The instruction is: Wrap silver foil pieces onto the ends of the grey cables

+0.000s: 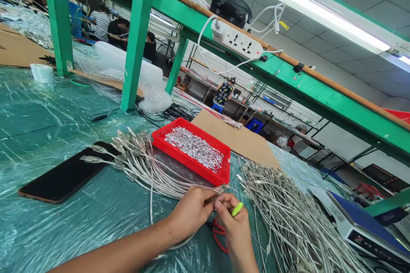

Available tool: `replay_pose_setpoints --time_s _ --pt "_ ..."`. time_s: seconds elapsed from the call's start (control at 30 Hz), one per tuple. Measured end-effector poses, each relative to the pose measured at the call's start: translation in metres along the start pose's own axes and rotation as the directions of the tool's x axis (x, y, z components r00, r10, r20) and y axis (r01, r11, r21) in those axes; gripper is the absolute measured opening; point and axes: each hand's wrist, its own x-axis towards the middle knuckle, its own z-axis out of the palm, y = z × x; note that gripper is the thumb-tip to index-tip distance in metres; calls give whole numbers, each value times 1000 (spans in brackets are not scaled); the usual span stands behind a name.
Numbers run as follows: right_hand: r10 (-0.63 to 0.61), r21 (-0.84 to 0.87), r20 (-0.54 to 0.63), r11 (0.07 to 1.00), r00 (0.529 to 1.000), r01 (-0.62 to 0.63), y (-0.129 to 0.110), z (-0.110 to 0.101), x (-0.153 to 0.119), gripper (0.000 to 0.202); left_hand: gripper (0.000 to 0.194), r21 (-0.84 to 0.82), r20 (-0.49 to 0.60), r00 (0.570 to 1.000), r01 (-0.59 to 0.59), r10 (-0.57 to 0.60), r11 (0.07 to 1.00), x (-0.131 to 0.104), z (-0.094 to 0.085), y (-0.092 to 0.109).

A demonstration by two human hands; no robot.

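Observation:
My left hand (192, 210) is closed in a pinch on the end of a cable, just below a red tray (192, 169) of small silvery pieces (195, 147). Against it, my right hand (231, 211) pinches at the same cable end, and a yellow-green tool handle (237, 209) sticks out between its fingers. Below the hands lie red-handled scissors (219, 235), partly hidden. A bundle of grey cables with metal plugs (137, 153) lies left of the tray. A larger pile of grey cables (288, 213) spreads on the right.
A black phone (68, 172) lies at the left. Brown cardboard (233, 136) is behind the tray. Green shelf posts (136, 42) rise from the table, with a power strip (237, 40) on the beam. A blue-topped device (368, 226) stands at the right. Several people sit far off.

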Motion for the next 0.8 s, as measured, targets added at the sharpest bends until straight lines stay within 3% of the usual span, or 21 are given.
replay_pose_setpoints --time_s 0.13,0.3,0.4,0.5,0.7,0.8 --pt "15 164 107 986 994 -33 -8 -8 -7 24 26 -24 -29 995 99 -99 995 5 -4 -9" --pt "32 125 84 991 996 -43 -15 -13 -8 28 31 -75 -81 974 204 -210 976 9 -13 -15" --pt "44 63 -32 997 999 -42 -10 -10 -2 31 28 -74 -66 978 192 -197 979 9 -10 -14" --pt "-34 -33 -141 999 989 29 -6 -5 2 38 24 -30 -52 987 153 -155 988 7 -4 -11" --pt "-91 -148 -193 987 977 63 -6 11 -1 32 23 -4 -43 999 12 -12 1000 1 3 -5" --pt "-113 -192 -223 979 968 71 -8 13 -4 28 25 -30 -34 999 14 -15 999 0 3 -6"
